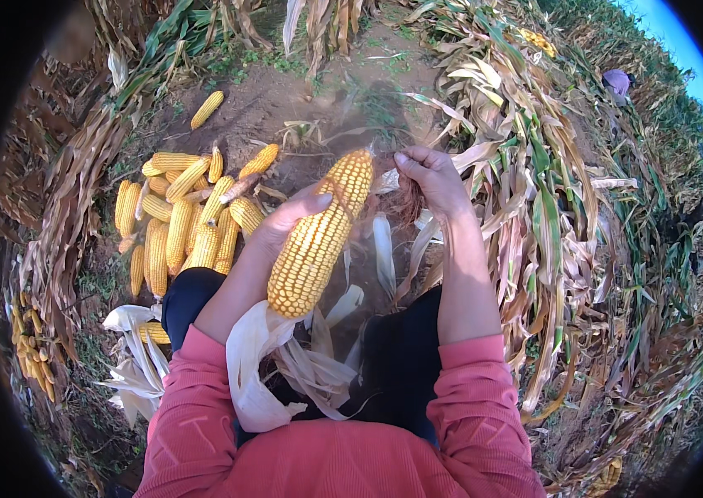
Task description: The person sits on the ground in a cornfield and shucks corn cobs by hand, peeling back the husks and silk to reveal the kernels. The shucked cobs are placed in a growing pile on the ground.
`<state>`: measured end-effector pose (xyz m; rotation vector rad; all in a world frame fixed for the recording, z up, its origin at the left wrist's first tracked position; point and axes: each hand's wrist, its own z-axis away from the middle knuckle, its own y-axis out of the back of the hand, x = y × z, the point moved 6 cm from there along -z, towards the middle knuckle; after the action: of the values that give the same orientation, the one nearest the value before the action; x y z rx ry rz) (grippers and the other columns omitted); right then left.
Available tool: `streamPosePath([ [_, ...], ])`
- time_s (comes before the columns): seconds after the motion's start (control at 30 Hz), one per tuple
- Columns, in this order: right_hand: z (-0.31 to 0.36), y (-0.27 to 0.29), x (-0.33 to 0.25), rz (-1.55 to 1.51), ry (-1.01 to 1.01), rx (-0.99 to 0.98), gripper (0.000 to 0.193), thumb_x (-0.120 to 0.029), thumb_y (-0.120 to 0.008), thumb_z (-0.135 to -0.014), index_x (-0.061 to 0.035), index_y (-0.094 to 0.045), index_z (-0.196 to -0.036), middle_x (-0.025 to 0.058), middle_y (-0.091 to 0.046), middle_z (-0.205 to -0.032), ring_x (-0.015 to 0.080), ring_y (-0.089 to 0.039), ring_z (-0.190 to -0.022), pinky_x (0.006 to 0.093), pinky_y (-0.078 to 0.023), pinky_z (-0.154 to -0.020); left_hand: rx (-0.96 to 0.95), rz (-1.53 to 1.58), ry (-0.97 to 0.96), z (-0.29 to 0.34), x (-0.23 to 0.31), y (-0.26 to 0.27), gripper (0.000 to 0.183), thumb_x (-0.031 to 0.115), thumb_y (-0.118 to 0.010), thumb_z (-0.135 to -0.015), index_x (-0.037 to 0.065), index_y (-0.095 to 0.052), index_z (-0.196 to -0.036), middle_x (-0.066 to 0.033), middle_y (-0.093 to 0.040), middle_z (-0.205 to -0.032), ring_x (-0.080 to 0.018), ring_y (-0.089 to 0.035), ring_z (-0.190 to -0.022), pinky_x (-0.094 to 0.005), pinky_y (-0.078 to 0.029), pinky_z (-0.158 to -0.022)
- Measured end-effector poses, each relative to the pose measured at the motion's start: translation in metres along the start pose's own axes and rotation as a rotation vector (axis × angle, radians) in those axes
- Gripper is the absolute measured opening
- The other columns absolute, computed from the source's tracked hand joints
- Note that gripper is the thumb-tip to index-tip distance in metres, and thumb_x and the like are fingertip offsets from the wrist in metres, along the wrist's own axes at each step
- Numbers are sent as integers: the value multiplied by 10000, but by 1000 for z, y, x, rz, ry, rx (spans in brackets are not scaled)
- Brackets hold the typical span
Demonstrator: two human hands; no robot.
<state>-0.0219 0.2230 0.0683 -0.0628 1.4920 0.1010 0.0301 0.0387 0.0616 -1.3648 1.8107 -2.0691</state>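
A big yellow corn cob lies tilted across my left hand, whose fingers wrap behind it with the thumb on the near face. Pale husk leaves hang peeled back from its lower end, over my lap. Just right of the cob's tip, my right hand is closed in a pinch on a tuft of brown corn silk. Under the silk, loose husk pieces lie on the ground between my knees.
A pile of bare cobs lies on the soil to my left, with one cob farther off. Dry cornstalks are heaped along the right. More cobs lie at far left. A purple-covered shape shows among distant stalks.
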Motion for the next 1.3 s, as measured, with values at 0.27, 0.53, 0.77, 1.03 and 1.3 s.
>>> streamPosePath([
  [0.27, 6, -6, 14, 2, -200, -216, 364, -111, -624, -855, -48, -561, -1208, 12, -596, -1035, 80, -533, -913, 227, -432, -754, 205, 106, -157, 13, 21, 31, 627, 387, -668, -739, 76, -468, -1245, -135, -593, -992, -314, -571, -750, -425, -470, -608],
  [0.53, 9, -14, 8, 100, -104, -339, 477, 25, -608, -828, 4, -474, -1286, 61, -610, -1070, 103, -590, -912, 221, -474, -805, 0, 169, -264, 14, 41, 20, 657, 389, -609, -803, 71, -379, -1330, -233, -536, -1160, -290, -594, -794, -404, -511, -660],
  [0.77, 10, -33, 3, 7, 32, -255, 540, -26, -650, -817, -15, -450, -1318, 21, -624, -950, 85, -594, -836, 212, -481, -645, 72, 227, -248, 12, 31, 27, 620, 370, -588, -809, 53, -395, -1305, -211, -569, -1103, -303, -621, -735, -410, -503, -603],
  [1.03, -1, -25, 13, -212, -86, -40, 191, -105, -635, -866, -6, -635, -1029, 21, -650, -851, 85, -599, -730, 227, -473, -671, 49, 224, -156, 11, 21, 27, 616, 323, -617, -799, 50, -397, -1305, -213, -557, -1138, -334, -619, -781, -452, -507, -645],
  [1.3, 1, 45, -3, -514, 226, 423, 98, -60, -563, -901, -5, -619, -959, 46, -648, -855, 141, -620, -751, 280, -510, -717, 16, -174, 37, 1, 4, 19, 836, 300, -707, -739, 38, -276, -1405, -162, -522, -1232, -256, -629, -946, -338, -535, -779],
])
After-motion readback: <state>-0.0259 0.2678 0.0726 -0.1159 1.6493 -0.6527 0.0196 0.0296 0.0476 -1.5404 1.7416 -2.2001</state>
